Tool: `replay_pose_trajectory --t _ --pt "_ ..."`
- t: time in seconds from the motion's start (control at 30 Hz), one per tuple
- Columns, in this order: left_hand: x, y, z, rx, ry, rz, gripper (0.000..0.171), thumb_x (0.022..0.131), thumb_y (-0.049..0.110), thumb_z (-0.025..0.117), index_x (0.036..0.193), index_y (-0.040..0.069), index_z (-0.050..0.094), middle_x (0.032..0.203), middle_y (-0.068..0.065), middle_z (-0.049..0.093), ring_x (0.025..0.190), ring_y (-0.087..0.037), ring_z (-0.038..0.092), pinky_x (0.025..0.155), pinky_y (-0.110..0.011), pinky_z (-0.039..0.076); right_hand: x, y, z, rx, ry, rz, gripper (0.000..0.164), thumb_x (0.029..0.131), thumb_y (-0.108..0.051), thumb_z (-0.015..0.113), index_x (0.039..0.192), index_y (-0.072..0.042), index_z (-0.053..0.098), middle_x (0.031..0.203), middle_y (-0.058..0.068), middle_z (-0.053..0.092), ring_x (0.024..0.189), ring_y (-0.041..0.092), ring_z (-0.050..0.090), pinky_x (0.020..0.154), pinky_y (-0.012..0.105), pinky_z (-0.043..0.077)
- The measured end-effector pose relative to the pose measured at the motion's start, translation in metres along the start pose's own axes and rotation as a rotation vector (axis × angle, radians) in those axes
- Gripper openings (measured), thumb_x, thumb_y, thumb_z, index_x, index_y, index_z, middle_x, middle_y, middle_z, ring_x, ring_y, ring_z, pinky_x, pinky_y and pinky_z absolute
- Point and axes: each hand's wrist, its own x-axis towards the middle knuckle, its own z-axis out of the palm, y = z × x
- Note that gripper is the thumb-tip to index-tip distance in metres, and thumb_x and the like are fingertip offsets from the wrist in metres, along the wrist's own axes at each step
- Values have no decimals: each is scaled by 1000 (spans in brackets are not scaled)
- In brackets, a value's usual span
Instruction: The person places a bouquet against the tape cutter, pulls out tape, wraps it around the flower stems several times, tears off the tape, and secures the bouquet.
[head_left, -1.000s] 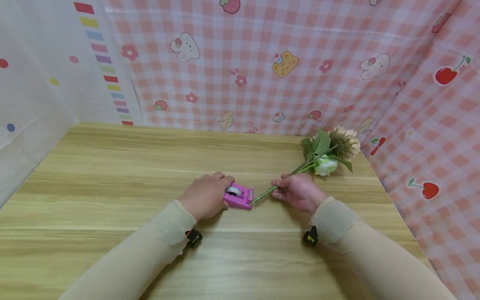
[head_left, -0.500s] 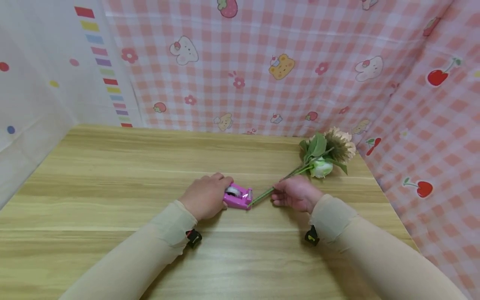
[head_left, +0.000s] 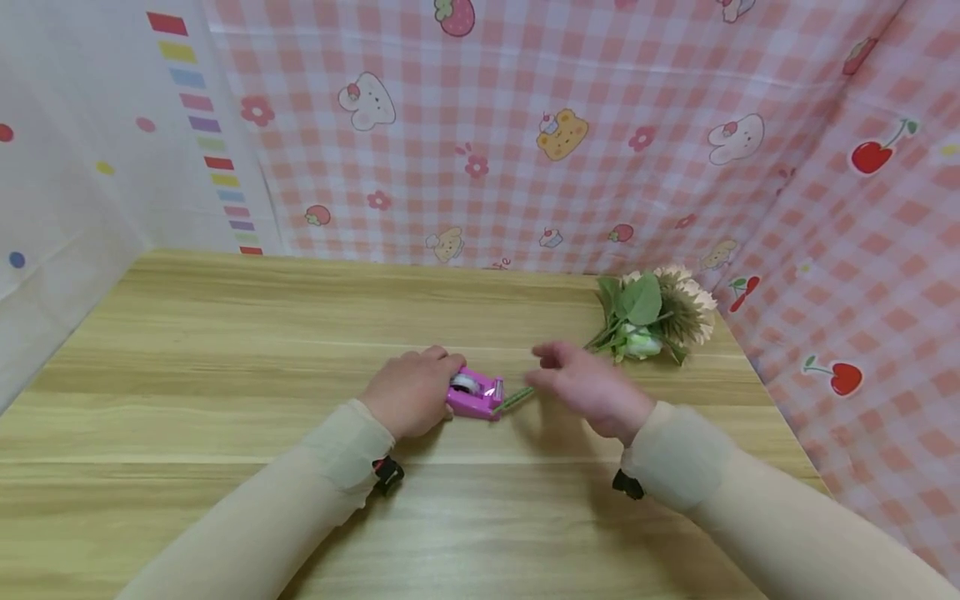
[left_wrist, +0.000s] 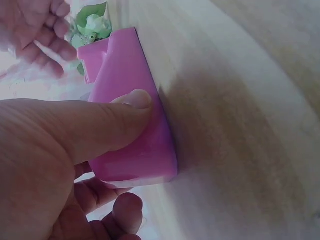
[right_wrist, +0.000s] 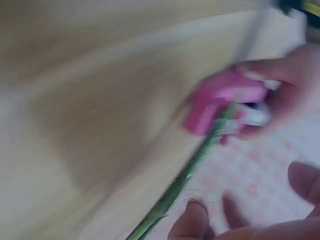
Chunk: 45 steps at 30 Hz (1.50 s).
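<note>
My left hand (head_left: 411,393) grips a pink tape dispenser (head_left: 472,406) on the table, and in the left wrist view its thumb lies along the dispenser's side. A roll of tape (head_left: 465,383) sits inside. Just above the flower stems (head_left: 516,399) is my right hand (head_left: 588,387), blurred, its fingers apart and holding nothing. The stems' lower ends reach the front of the dispenser. At their other end, to the right, lie a pale ruffled flower (head_left: 693,307), a white-green flower (head_left: 640,343) and green leaves (head_left: 641,300). The right hand hides the middle of the stems.
The wood-grain table (head_left: 225,350) meets a pink checked cloth (head_left: 480,108) at the back. Another checked cloth (head_left: 862,275) borders the right edge, close to the flowers. A white dotted cloth (head_left: 67,167) stands on the left.
My right hand has let go of the flower stems and lifted off them with fingers spread. The flower heads have settled slightly lower. My left hand stays on the tape dispenser.
</note>
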Motion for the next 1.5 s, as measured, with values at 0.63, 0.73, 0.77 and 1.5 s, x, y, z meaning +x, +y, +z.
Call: replay_pose_trajectory --t 0.63,0.73,0.77,1.5 --pt "20 14 -15 117 -126 19 34 95 14 74 127 5 66 112 -10 67 91 -23 65 91 -42 61 45 9 11 -486 -189 -287 20 106 -27 63 94 -18 75 79 -6 63 78 11 54 73 28 45" --pt "21 15 -15 133 -127 18 35 95 14 73 128 5 66 111 -10 67 90 -24 66 89 -43 61 47 9 12 -492 -192 -285 20 105 -26 63 92 -16 75 77 -5 61 76 12 53 72 28 45" --pt "21 16 -15 137 -128 17 35 95 14 73 128 5 66 111 -10 67 90 -24 66 88 -43 61 48 9 12 -495 -194 -284 20 105 -26 63 92 -16 74 76 -5 61 76 12 53 72 28 45" --pt "22 15 -16 142 -141 13 35 97 12 70 131 4 65 114 -12 67 96 -26 68 92 -43 61 61 17 10 -305 -315 -213 18 105 -21 64 92 -10 72 72 -6 51 71 13 44 68 28 39"
